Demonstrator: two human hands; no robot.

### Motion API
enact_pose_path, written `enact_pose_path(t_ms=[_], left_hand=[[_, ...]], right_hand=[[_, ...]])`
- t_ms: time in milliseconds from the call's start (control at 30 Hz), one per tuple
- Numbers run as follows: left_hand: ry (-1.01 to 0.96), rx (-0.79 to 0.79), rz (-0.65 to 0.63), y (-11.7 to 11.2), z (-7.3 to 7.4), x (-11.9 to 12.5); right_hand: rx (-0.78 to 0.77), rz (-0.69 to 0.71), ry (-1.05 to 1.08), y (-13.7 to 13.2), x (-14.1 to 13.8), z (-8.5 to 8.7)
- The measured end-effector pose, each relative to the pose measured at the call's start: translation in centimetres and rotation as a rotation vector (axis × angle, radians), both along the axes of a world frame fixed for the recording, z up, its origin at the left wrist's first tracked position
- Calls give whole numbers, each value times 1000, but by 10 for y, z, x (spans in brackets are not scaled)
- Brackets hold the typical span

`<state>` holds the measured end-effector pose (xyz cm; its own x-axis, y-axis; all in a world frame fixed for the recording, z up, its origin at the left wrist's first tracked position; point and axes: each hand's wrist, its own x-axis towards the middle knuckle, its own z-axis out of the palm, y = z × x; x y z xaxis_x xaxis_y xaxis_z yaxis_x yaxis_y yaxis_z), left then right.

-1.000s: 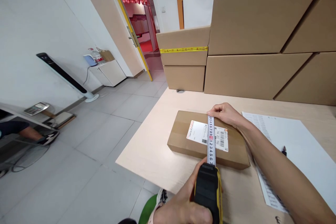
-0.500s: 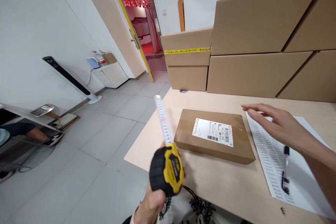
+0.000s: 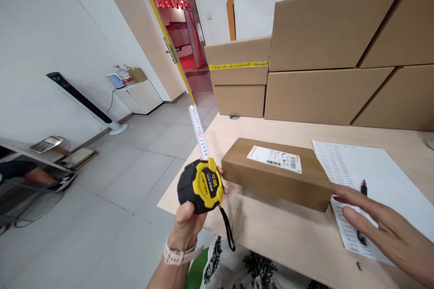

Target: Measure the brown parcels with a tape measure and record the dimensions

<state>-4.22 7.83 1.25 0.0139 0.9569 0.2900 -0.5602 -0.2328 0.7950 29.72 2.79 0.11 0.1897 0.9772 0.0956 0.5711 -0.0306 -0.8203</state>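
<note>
My left hand [image 3: 186, 220] is wrapped round a yellow-and-black tape measure [image 3: 205, 187], with a short length of white blade [image 3: 200, 135] drawn out and pointing away from me. A black wrist strap hangs from the case. Just right of it is a brown cardboard box [image 3: 271, 185] with a white shipping label [image 3: 275, 159] on top. The box looks tilted, its front face turned up towards me. My right hand [image 3: 379, 223] is open, fingers stretched out, the tips at the box's right front corner; whether they press on it I cannot tell.
Printed sheets [image 3: 373, 162] lie on the table [image 3: 288, 230] at the right, with a black pen [image 3: 363, 188] partly under my right hand. Large cartons [image 3: 325, 95] are stacked along the back. Past the table's left edge are the grey floor [image 3: 135, 180] and a person's leg [image 3: 37, 174].
My right hand has come down and nearer, from above the sheets to the box's right front corner. The box now shows more of its front face. My left hand has moved the tape measure left and up.
</note>
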Motion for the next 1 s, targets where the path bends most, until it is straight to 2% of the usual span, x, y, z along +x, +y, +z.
enact_pose_path(t_ms=[67, 133, 233, 300, 400, 467, 567, 633, 733, 867, 1000], left_hand=[[-6, 90, 0, 14, 19, 2], [-10, 120, -21, 33, 32, 7], [6, 95, -56, 57, 39, 15], [30, 49, -54, 61, 40, 19], [37, 1, -20, 39, 38, 20], [1, -56, -105, 13, 38, 20], [-42, -190, -403, -19, 39, 23], [-56, -268, -591, -29, 40, 29], [-45, -329, -713, -26, 41, 39], [7, -347, -735, -11, 39, 51], [12, -341, -729, -4, 41, 57]], right_hand=[[5, 2, -73, 12, 6, 14], [-6, 10, -104, 31, 12, 20], [-14, -21, -42, 64, 17, 13], [10, -30, 58, 83, 17, -1], [63, -10, 227, 102, 15, -24], [61, -23, 300, 108, 13, -36], [53, -48, 358, 111, 9, -49], [65, -30, 381, 110, 6, -54], [84, -13, 410, 111, 2, -58], [100, -27, 433, 114, 1, -62], [132, 38, 485, 117, 3, -66]])
